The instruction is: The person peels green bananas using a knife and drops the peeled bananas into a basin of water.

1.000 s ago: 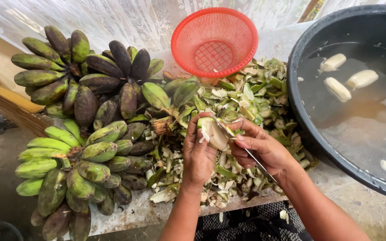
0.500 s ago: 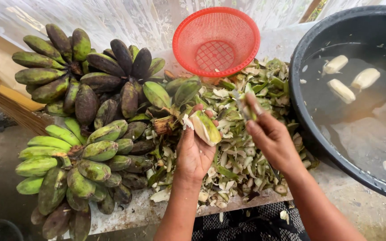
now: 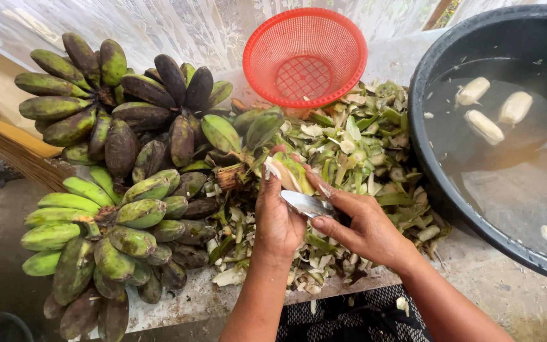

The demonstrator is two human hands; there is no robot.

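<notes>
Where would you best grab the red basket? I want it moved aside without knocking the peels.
Take the red basket by its far rim, coming from above. It sits tilted with its mouth open towards the camera, its near rim resting against the peel pile, so the far edge is free.

A worn board carries banana bunches left of the hands, peelings beyond them, a red basket farther off.

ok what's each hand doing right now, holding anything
Left hand: closed on a partly peeled green banana.
Right hand: closed on a knife, blade against the banana.
</notes>
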